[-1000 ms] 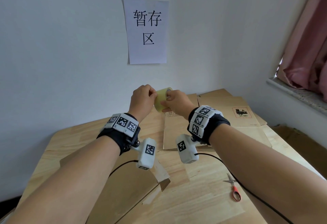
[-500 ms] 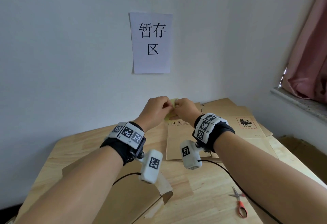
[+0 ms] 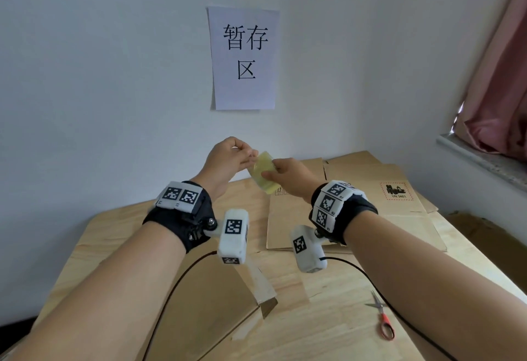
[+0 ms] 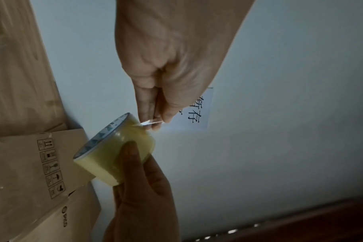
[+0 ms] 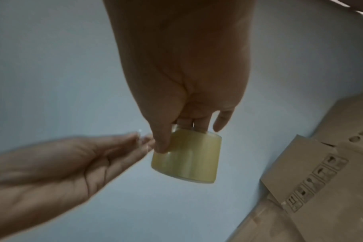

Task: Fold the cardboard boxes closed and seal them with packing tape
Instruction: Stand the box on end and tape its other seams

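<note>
**Hands and tape at centre frame, cardboard to either side**

In the head view, the yellowish translucent roll of packing tape [image 3: 263, 172] sits mid-frame, between the left hand [image 3: 228, 161] and right hand [image 3: 291, 178]. Flattened brown cardboard boxes [image 3: 370, 189] lie on the light wooden counter [image 3: 328, 318] at centre right; red-handled scissors [image 3: 382, 320] lie lower right; a white paper sign [image 3: 243, 58] hangs on the wall above.

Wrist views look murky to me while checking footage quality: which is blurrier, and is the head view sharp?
Right wrist view: dim, left hand motion-smeared. Left wrist view: dim but sharper, glint on the tape end. Head view: bright, sharp, edges bowed.
</note>
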Tool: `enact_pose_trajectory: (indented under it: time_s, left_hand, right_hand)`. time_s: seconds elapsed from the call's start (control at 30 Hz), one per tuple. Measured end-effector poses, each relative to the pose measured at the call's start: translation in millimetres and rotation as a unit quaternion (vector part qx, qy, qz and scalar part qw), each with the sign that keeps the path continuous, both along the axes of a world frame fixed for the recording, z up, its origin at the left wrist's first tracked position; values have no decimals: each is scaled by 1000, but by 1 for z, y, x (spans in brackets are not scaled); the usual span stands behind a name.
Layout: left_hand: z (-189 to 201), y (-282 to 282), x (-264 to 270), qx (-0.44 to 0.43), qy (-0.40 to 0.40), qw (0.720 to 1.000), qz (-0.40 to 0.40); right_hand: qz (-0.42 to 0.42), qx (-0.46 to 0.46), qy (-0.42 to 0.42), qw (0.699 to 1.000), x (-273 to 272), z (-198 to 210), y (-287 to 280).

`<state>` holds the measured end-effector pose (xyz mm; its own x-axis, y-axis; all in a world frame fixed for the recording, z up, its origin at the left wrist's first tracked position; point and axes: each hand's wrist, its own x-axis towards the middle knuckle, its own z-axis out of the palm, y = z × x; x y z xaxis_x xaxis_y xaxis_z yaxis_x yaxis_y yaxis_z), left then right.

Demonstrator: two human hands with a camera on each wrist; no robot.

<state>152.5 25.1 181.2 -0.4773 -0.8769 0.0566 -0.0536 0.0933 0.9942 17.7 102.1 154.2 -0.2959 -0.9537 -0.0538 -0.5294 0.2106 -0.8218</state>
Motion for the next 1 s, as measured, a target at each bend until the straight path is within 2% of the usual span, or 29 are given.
enact_pose_trajectory:
  time_s: [0.17,0.3,0.43,0.53,0.67,0.77,0.87,1.0]
  left_hand:
    - [-3,5,0,-96,-43,994,-4]
    - [0,8,4,-127,-57,990,-17]
    - [1,14,7,-88,-2,994,-70]
    - [-4,13,10,-43,46,996,-56]
    - [-7,6,18,56,113,992,-28]
    - [-7,5,20,97,127,987,-34]
    - [-9,4,24,116,132,984,-34]
    - [-15,4,31,143,156,977,-20]
  right_hand:
    - [18,15,81,996,1,7,0]
    - [16,18,63,998,0,11,0]
    - [-19,32,27,999,-1,4,-1]
    - [-45,36,0,998,-2,0,-4]
    - [-53,14,-138,989,-2,0,-4]
    - [-18,1,-223,975,0,-3,-3]
    - [-20,-1,-281,960,4,-6,-5]
    - [-64,-31,-294,953,11,-11,-8]
